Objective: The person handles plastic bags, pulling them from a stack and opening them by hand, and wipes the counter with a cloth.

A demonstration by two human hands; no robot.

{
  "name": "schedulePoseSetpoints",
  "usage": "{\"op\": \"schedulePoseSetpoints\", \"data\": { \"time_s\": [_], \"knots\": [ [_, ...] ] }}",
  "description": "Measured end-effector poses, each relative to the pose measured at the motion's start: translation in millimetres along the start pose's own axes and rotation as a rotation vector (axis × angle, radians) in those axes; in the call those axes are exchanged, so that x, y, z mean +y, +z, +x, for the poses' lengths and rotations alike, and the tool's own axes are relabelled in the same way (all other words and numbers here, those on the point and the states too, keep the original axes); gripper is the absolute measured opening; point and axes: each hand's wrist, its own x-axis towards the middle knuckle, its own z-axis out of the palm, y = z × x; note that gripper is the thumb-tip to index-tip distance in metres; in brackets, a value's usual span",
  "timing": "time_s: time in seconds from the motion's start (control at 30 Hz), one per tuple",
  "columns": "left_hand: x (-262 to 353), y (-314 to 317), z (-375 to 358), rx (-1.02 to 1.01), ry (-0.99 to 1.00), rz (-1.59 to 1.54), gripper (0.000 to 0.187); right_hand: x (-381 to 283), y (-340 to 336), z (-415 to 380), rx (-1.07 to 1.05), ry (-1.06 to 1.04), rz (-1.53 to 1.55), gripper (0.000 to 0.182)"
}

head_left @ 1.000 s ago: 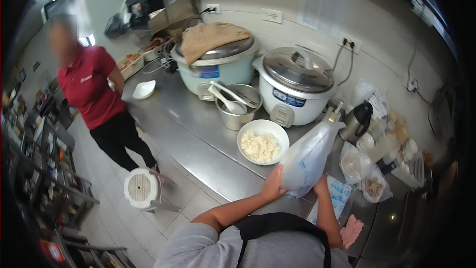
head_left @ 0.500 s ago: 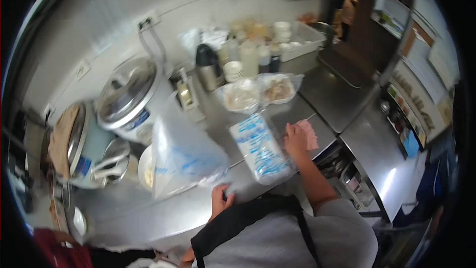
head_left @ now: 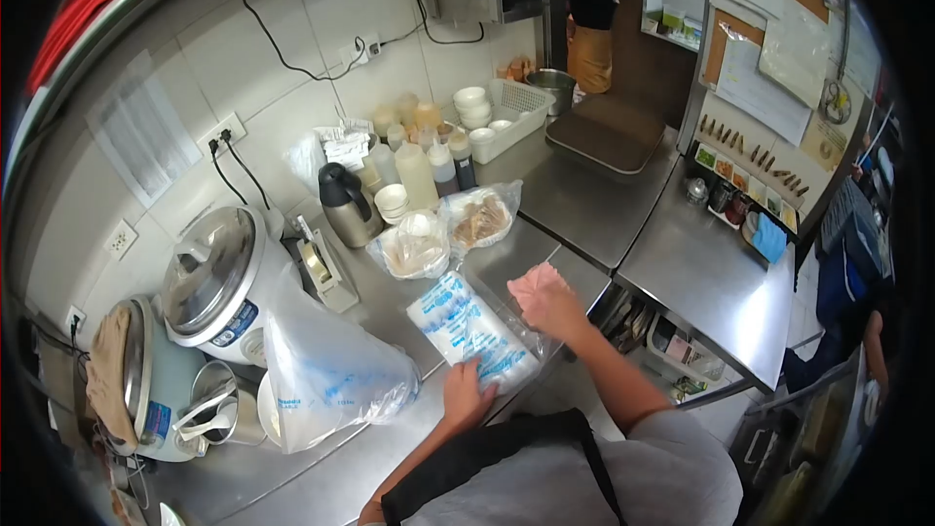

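My right hand [head_left: 559, 314] is closed around a pink cloth [head_left: 539, 288], just right of a clear-wrapped pack with blue print [head_left: 472, 331] on the steel counter. My left hand [head_left: 468, 395] grips the near left edge of that pack, thumb and fingers against it. To its left stands a large filled plastic bag [head_left: 336, 360], partly covering a white bowl. Beyond the pack sit two plastic-wrapped food containers, one pale [head_left: 414, 246] and one with brownish contents [head_left: 481, 219].
Two large lidded cookers [head_left: 209, 278] stand at the left, beside a metal pot with ladles [head_left: 222, 407]. A thermos [head_left: 348, 205], several sauce bottles [head_left: 417, 175] and a white basket [head_left: 513, 122] line the wall. A brown tray [head_left: 609, 134] lies farther right. Other people stand in the back and at right.
My left hand has moved from the counter edge to the pack. My right hand has lifted the pink cloth slightly and shifted it leftward. The camera view has also turned.
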Motion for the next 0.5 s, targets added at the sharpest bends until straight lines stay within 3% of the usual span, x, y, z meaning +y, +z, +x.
{"op": "schedulePoseSetpoints", "data": {
  "time_s": [0.03, 0.07, 0.13, 0.23, 0.33, 0.43, 0.5],
  "knots": [
    [-16, 10, 1, -0.029, -0.005, -0.003, 0.028, -21, -11, -7, -0.137, -0.036, 0.135, 0.020],
    [-25, 17, -1, -0.067, -0.017, -0.007, 0.021, -64, -42, -29, -0.473, 0.034, 0.391, 0.020],
    [-22, 16, 1, 0.045, -0.015, -0.072, 0.010, -81, -24, -52, -0.790, -0.261, 0.484, 0.019],
    [-3, -3, 9, 0.104, -0.067, -0.277, 0.008, -72, 21, -57, -0.412, -0.355, 0.115, 0.021],
    [1, -8, 8, 0.130, -0.067, -0.318, 0.007, -72, 40, -40, -0.416, -0.053, -0.167, 0.028],
    [8, -3, 4, 0.121, -0.124, -0.382, 0.010, -33, 86, -52, -0.194, -0.254, -0.362, 0.037],
    [11, 6, 4, 0.104, -0.104, -0.342, 0.009, -27, 86, -51, -0.273, 0.187, 0.415, 0.043]
  ]
}}
